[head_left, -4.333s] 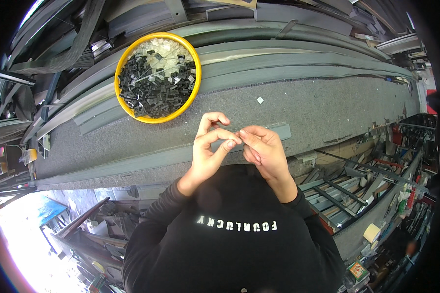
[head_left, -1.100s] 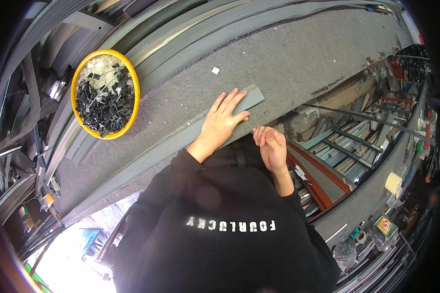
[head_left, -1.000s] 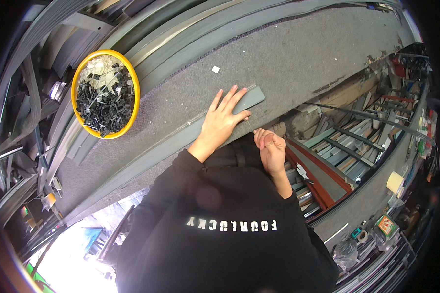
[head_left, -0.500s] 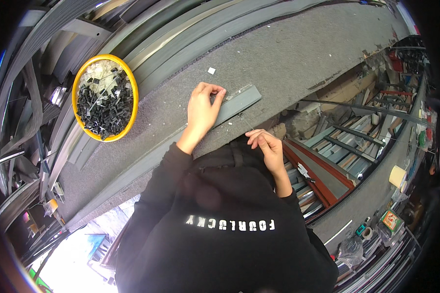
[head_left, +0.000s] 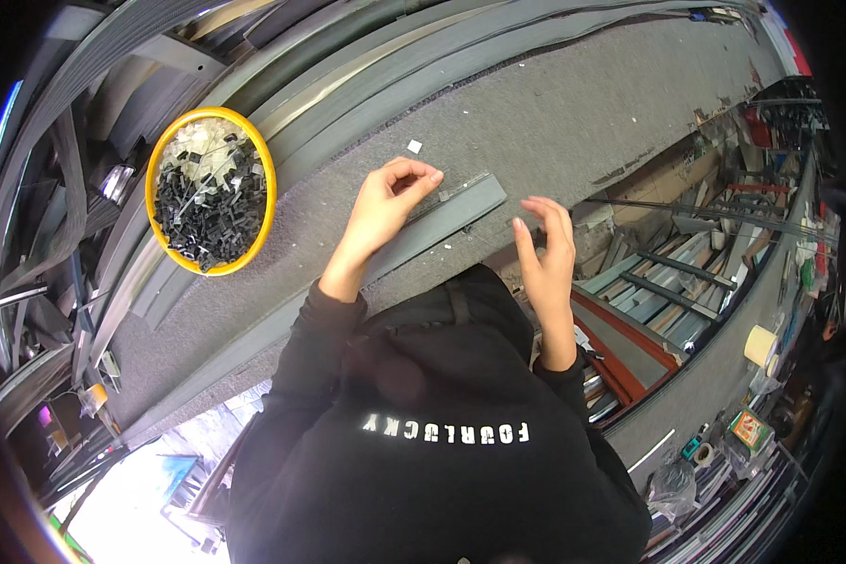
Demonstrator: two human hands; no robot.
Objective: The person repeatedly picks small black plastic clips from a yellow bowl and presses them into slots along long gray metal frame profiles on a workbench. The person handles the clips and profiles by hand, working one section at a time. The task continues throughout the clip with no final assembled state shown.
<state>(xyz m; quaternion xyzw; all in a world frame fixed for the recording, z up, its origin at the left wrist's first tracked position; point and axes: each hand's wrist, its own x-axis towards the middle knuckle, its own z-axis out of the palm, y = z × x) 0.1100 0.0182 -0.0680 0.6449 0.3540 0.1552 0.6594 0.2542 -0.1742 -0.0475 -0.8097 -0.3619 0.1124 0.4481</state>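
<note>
A long grey profile bar (head_left: 461, 211) lies slantwise along the carpeted bench (head_left: 573, 113), its cut end toward the right. Above the bar's upper edge is my left hand (head_left: 385, 202), thumb and forefinger pinched together. Anything between those fingertips is too small to make out. My right hand (head_left: 550, 249) is just beyond the cut end, thumb and fingers apart and nothing in them. Small clear and dark bits lie along the bar's top edge. Close to my left fingers, a small white square piece (head_left: 415, 147) rests on the bench.
A yellow-rimmed basket (head_left: 271, 197) full of small black and clear plastic pieces stands at the left. Long grey profiles (head_left: 348, 103) line the far side. To the right are a rack of offcuts (head_left: 667, 282), a reddish-brown frame (head_left: 620, 371) and a tape roll (head_left: 761, 347).
My right hand has moved up and away from my body toward the bar's end, and its fingers have spread. My left hand has shifted slightly, still pinched.
</note>
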